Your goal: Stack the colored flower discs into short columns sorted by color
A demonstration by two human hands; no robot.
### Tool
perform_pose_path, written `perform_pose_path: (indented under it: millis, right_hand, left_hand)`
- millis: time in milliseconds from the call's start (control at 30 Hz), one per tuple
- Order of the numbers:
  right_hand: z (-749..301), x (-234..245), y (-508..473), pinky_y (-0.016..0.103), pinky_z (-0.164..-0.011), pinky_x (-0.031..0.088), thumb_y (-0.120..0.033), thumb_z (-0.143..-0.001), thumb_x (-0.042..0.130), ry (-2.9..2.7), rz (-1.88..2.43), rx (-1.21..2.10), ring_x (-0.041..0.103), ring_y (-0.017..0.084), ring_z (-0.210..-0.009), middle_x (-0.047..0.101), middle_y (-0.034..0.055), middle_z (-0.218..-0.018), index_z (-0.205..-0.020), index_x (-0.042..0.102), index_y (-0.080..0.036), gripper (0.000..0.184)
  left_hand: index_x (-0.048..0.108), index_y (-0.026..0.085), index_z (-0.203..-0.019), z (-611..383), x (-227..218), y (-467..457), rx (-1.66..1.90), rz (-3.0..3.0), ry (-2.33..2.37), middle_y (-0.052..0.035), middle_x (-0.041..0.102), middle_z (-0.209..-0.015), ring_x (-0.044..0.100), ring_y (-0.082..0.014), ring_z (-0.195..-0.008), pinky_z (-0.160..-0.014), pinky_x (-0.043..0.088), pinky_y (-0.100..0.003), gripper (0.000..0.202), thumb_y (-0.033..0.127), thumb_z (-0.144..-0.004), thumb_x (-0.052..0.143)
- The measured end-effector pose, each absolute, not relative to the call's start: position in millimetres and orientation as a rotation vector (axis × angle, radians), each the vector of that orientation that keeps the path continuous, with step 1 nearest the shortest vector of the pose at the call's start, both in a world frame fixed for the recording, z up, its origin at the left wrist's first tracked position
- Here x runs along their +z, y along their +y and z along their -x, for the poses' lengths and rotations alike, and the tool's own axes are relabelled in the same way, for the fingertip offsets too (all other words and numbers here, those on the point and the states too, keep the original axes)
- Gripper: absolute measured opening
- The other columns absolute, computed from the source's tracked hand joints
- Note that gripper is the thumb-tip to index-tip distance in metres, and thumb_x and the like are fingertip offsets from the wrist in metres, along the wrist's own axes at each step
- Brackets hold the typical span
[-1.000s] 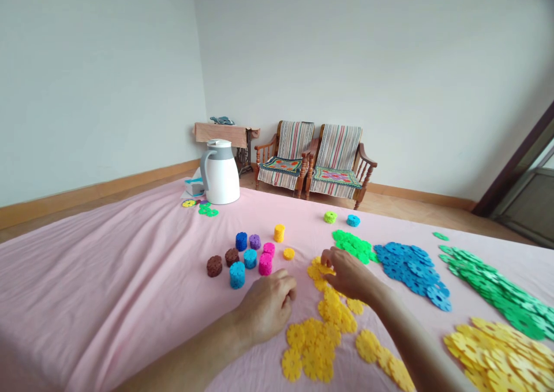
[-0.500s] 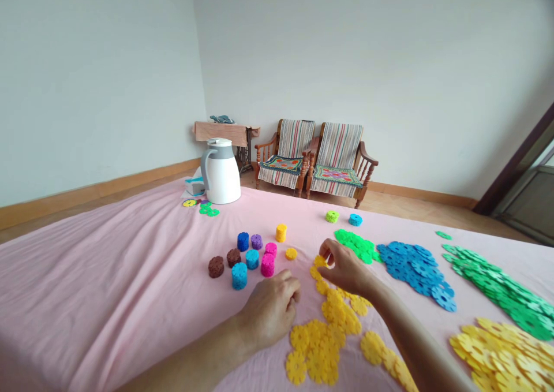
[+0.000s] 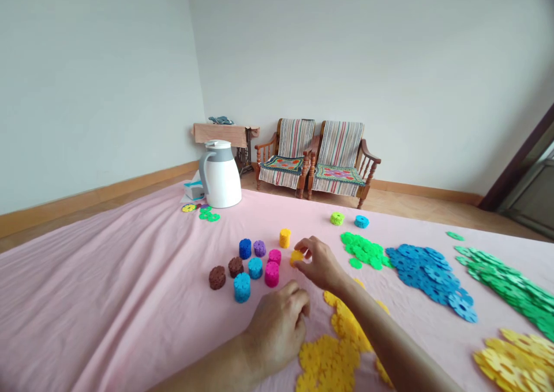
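My right hand (image 3: 318, 262) reaches over the pink cloth and pinches a small yellow disc stack (image 3: 296, 257). It hovers just right of a cluster of short coloured stacks: blue (image 3: 244, 248), purple (image 3: 259, 247), magenta (image 3: 272, 274), cyan (image 3: 242, 287) and brown (image 3: 217, 277). A taller yellow stack (image 3: 284, 238) stands just behind. My left hand (image 3: 279, 325) rests on the cloth with its fingers curled under, beside a heap of loose yellow discs (image 3: 331, 357). What the left fingers hold, if anything, is hidden.
Heaps of loose discs lie to the right: light green (image 3: 363, 249), blue (image 3: 430, 272), dark green (image 3: 506, 283), another yellow (image 3: 521, 360). A white jug (image 3: 220, 174) stands at the far left of the pink cloth (image 3: 108, 276). Two wooden armchairs (image 3: 318, 158) sit behind.
My right hand has lifted from the yellow heap and moved left to the small yellow stack beside the coloured stacks. The left hand has barely shifted. The view has tilted slightly.
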State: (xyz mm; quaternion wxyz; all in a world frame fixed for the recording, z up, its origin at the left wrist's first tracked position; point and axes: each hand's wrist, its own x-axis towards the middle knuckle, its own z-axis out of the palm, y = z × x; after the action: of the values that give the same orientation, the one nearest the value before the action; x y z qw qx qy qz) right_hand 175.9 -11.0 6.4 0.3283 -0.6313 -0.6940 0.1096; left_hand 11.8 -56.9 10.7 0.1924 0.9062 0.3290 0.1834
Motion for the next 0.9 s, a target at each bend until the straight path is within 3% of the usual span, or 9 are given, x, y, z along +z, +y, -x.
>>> perform_pose_path:
  millis: [500,667,767,900]
  right_hand:
    - [-176.3,2.1,-11.5,0.025,-0.068,0.042,-0.022,-0.069,0.061,-1.844,1.705,0.246,0.056,0.014,-0.071,0.060,0.0042,-0.081,-0.084,0.066,-0.018,0.017]
    - [-180.5,15.7,-16.4,0.025,-0.069,0.043,-0.026,-0.070,0.061,-1.846,1.673,0.288,0.057,0.014,-0.072,0.063,0.0050,-0.084,-0.094,0.065,-0.017,0.025]
    - [-191.3,35.7,-25.7,0.024,-0.064,0.041,-0.025,-0.074,0.055,-1.899,1.739,0.350,0.057,0.013,-0.067,0.064,0.0039,-0.074,-0.081,0.065,-0.016,0.015]
    - [-206.0,52.8,-41.0,0.023,-0.061,0.039,-0.017,-0.064,0.058,-2.133,1.826,0.448,0.058,0.014,-0.070,0.065,0.0030,-0.075,-0.077,0.063,-0.017,0.014]
  left_hand:
    - [0.052,0.020,-0.073,-13.4,9.3,-56.1,0.518,-2.557,0.937,0.0008,0.055,-0.078,0.056,-0.0131,-0.071,-0.058,0.035,-0.023,0.023,0.002,-0.064,0.041]
    - [0.051,0.019,-0.072,-13.3,9.9,-55.7,0.521,-2.552,0.930,0.0011,0.055,-0.078,0.056,-0.0127,-0.070,-0.058,0.035,-0.023,0.022,0.002,-0.063,0.041]
    - [0.051,0.020,-0.072,-13.5,9.3,-55.6,0.522,-2.547,0.928,0.0008,0.055,-0.080,0.056,-0.0130,-0.071,-0.058,0.036,-0.023,0.021,0.003,-0.064,0.042]
    - [0.052,0.020,-0.074,-13.2,9.0,-55.6,0.510,-2.541,0.938,0.0005,0.055,-0.081,0.055,-0.0125,-0.069,-0.058,0.035,-0.022,0.020,0.004,-0.066,0.042]
